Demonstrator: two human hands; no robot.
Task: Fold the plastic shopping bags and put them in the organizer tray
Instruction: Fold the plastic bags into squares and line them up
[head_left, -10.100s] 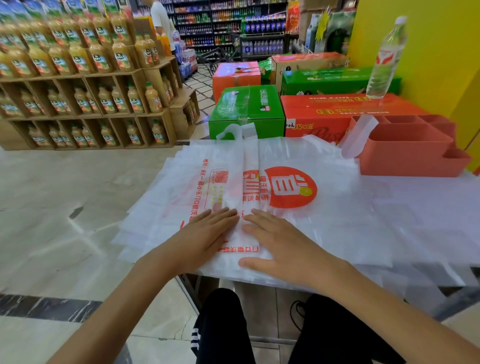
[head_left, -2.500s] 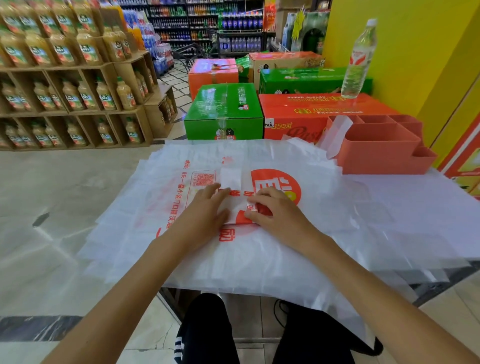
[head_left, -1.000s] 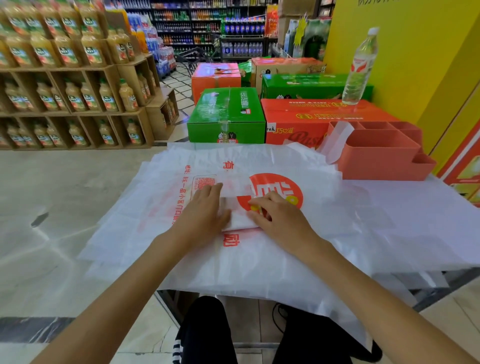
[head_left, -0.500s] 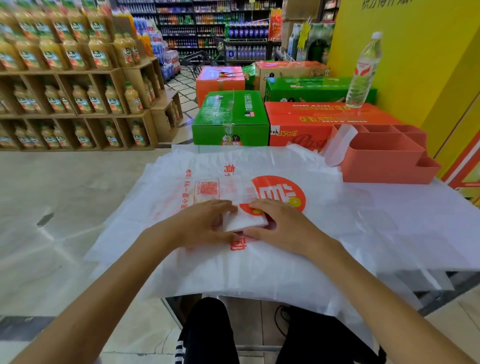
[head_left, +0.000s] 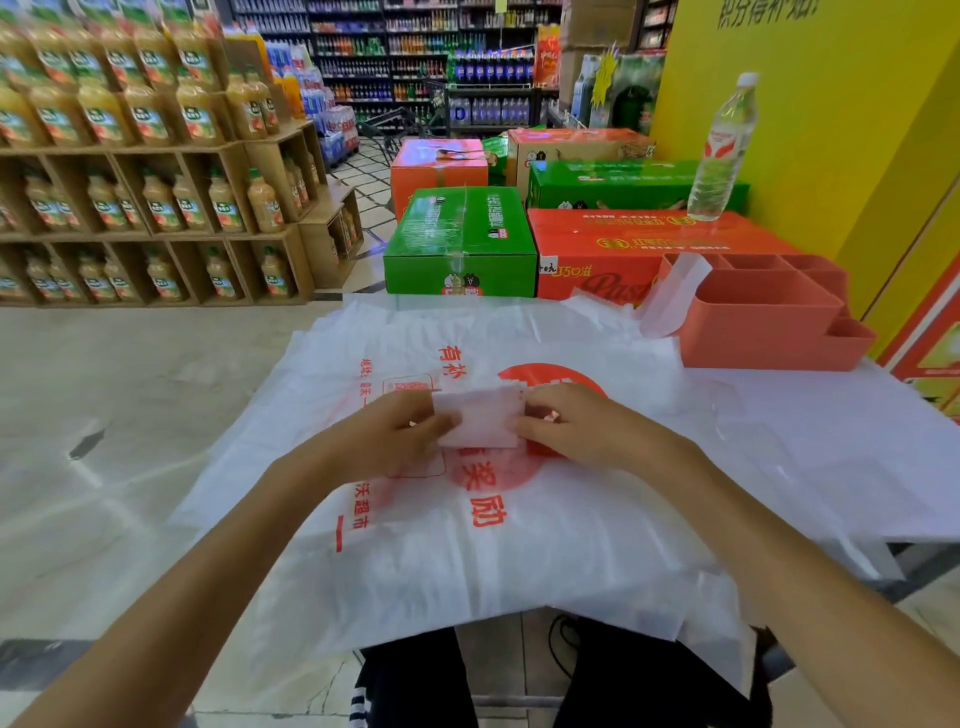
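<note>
A small folded white plastic bag (head_left: 480, 420), now a compact rectangle, is pinched between both hands just above the pile. My left hand (head_left: 395, 436) grips its left edge and my right hand (head_left: 576, 431) grips its right edge. Beneath lies a stack of flat white shopping bags (head_left: 467, 551) with red print, spread over the table and hanging past its front edge. The salmon organizer tray (head_left: 763, 332) with several compartments stands at the far right of the table; a white bag (head_left: 670, 301) sticks up from its left side.
Green and red cartons (head_left: 462, 244) are stacked behind the table, with a clear water bottle (head_left: 722, 150) standing on the red one. A yellow wall rises on the right. Wooden shelves of juice bottles (head_left: 145, 208) line the left across the marble floor.
The bag between my hands has been folded from a flat narrow strip into a small rectangle, and both hands have lifted it slightly off the pile.
</note>
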